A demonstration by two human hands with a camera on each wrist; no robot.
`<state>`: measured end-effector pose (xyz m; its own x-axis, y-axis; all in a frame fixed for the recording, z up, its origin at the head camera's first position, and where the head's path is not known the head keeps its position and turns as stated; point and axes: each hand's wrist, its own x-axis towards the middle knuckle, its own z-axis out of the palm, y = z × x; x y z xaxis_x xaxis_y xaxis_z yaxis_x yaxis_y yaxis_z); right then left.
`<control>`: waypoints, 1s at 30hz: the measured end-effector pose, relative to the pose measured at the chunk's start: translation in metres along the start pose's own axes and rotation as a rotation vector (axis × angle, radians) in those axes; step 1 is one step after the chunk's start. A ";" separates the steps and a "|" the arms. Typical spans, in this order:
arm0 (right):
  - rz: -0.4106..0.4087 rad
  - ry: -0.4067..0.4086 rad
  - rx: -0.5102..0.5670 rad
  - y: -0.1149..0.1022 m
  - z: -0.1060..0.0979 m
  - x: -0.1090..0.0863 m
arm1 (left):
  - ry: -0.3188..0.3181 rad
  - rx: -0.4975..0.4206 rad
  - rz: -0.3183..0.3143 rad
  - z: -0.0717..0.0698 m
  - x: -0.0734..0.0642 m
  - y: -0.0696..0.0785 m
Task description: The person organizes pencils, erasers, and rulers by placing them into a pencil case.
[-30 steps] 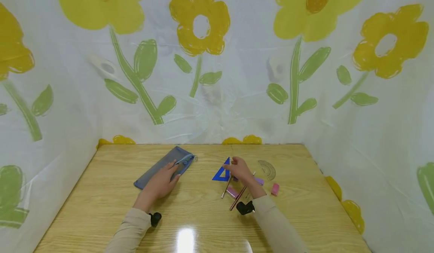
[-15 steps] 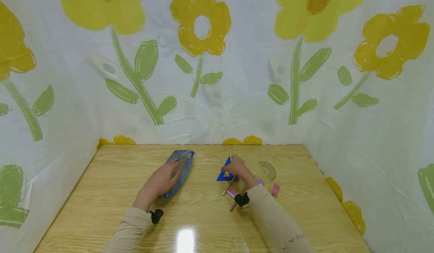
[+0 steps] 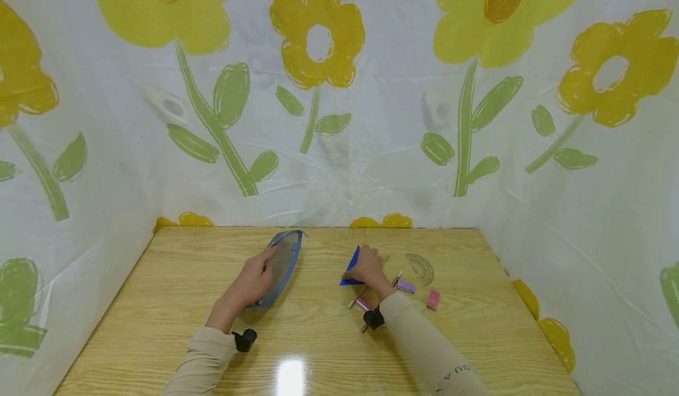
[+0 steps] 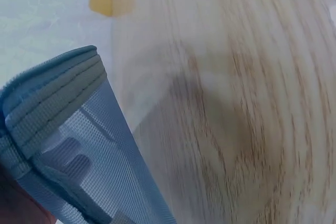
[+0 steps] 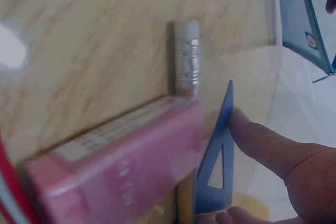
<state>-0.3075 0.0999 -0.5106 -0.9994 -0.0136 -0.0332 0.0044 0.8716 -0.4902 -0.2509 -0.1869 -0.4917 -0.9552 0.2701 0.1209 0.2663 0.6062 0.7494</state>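
My left hand (image 3: 248,281) grips a blue mesh zip pouch (image 3: 286,260), which stands tilted on its side with the zip edge toward the right. Up close in the left wrist view, the pouch (image 4: 128,156) shows its fabric hem, and dark finger shapes show through the mesh. In my right hand (image 3: 368,266), a blue triangular set square (image 3: 350,261) is pinched at its edge. The right wrist view shows the thumb (image 5: 262,142) against the set square (image 5: 214,200), beside a pencil (image 5: 187,59) and a pink eraser (image 5: 126,166).
Right of the right hand lie a purple eraser (image 3: 406,286), another pink eraser (image 3: 433,300) and a clear protractor (image 3: 421,268). A dark red pencil (image 3: 364,328) pokes out under the right wrist. Flowered white cloth (image 3: 318,190) walls the wooden table (image 3: 159,302).
The pouch has gone from lying flat to being tipped up on edge by my left hand. My right hand has lowered onto the set square and taken hold of it.
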 end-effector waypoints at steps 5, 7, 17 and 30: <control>0.013 -0.019 0.032 -0.005 0.000 -0.001 | 0.019 -0.083 -0.031 -0.002 0.000 -0.001; 0.009 -0.022 0.037 -0.006 0.001 0.000 | 0.027 -0.106 -0.042 -0.003 0.000 0.000; -0.023 -0.010 -0.043 -0.016 0.011 0.004 | 0.043 -0.241 -0.101 -0.013 0.001 0.006; -0.071 -0.080 -0.001 -0.024 0.016 0.008 | 0.066 -0.385 -0.115 -0.016 0.001 0.001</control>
<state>-0.3145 0.0711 -0.5131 -0.9911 -0.1148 -0.0678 -0.0668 0.8676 -0.4927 -0.2536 -0.1981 -0.4799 -0.9855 0.1607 0.0547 0.1018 0.3022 0.9478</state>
